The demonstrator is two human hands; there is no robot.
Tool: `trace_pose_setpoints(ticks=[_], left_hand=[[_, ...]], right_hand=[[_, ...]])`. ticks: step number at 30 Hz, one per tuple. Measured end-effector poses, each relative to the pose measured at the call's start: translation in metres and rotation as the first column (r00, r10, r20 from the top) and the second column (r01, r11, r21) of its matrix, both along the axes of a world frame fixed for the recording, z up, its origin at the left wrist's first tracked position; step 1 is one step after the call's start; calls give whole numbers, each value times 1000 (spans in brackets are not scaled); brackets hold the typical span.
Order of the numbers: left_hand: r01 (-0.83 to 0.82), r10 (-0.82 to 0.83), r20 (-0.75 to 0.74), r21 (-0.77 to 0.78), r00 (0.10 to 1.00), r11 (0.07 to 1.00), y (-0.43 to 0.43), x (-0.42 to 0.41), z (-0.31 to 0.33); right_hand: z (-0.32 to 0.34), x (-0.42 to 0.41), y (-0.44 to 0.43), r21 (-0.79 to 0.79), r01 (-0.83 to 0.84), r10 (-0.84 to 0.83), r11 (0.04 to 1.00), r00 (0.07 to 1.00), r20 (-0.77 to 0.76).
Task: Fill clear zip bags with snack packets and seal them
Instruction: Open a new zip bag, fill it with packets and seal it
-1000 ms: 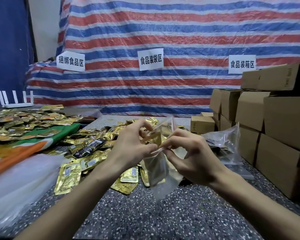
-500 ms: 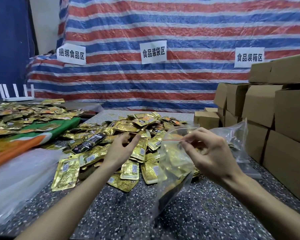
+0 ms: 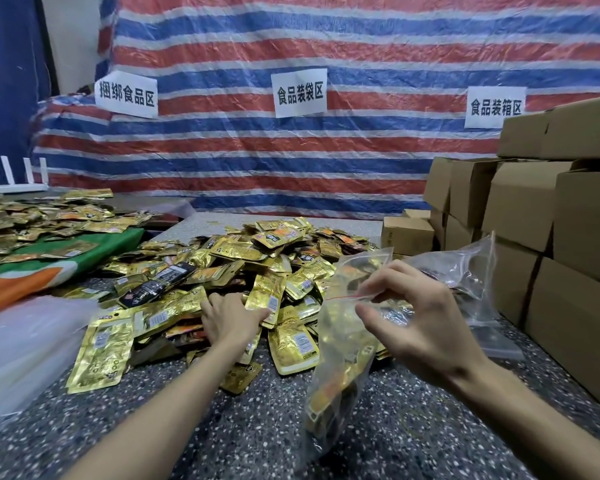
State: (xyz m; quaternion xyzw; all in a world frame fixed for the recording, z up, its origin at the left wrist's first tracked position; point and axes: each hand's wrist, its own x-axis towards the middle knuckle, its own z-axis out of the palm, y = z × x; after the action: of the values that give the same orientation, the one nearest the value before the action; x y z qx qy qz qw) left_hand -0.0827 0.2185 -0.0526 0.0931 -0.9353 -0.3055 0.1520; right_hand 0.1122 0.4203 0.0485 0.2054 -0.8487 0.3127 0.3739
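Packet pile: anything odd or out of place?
Two black packets lie among the gold packets, toward the left; they are the odd colour out. Nothing looks torn or spilled off the table.

Even, fairly bright light with soft shadows, glare on the gold packets (edges bend, wide-angle).
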Motion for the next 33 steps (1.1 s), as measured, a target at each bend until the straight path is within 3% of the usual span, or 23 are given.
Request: trace_pose_setpoints(ticks=[4, 7, 10, 15, 17, 20, 23, 27, 33], left_hand=[[40, -33, -31, 249, 999, 968, 2, 15, 17], [168, -144, -86, 504, 986, 847, -3, 34, 34], [316, -214, -242, 546, 946, 776, -20, 63, 55], [554, -240, -523, 601, 818, 576, -43, 121, 113], [618, -227, -604, 585, 764, 525, -48, 143, 139], [686, -237, -688, 502, 686, 526, -50, 171, 169], [688, -305, -696, 370, 650, 624, -41, 189, 183], [621, -413, -618, 159, 669, 768, -23, 191, 179], [609, -586, -354, -56, 729, 791, 5, 175, 158]], right_hand=[[-1, 1, 2, 4, -43, 43, 999, 999, -14], [0, 3, 1, 9, -56, 56, 998, 998, -22], [2, 6, 0, 41, -62, 63, 997, 998, -14], [5, 12, -12, 145, -87, 84, 986, 996, 26], [8, 14, -19, 171, -104, 101, 980, 995, 23], [12, 16, -27, 206, -123, 120, 971, 992, 25], [17, 21, -33, 216, -139, 143, 966, 990, 1], [26, 30, -36, 190, -165, 178, 968, 983, -55], [33, 35, -37, 210, -144, 163, 967, 984, -73]])
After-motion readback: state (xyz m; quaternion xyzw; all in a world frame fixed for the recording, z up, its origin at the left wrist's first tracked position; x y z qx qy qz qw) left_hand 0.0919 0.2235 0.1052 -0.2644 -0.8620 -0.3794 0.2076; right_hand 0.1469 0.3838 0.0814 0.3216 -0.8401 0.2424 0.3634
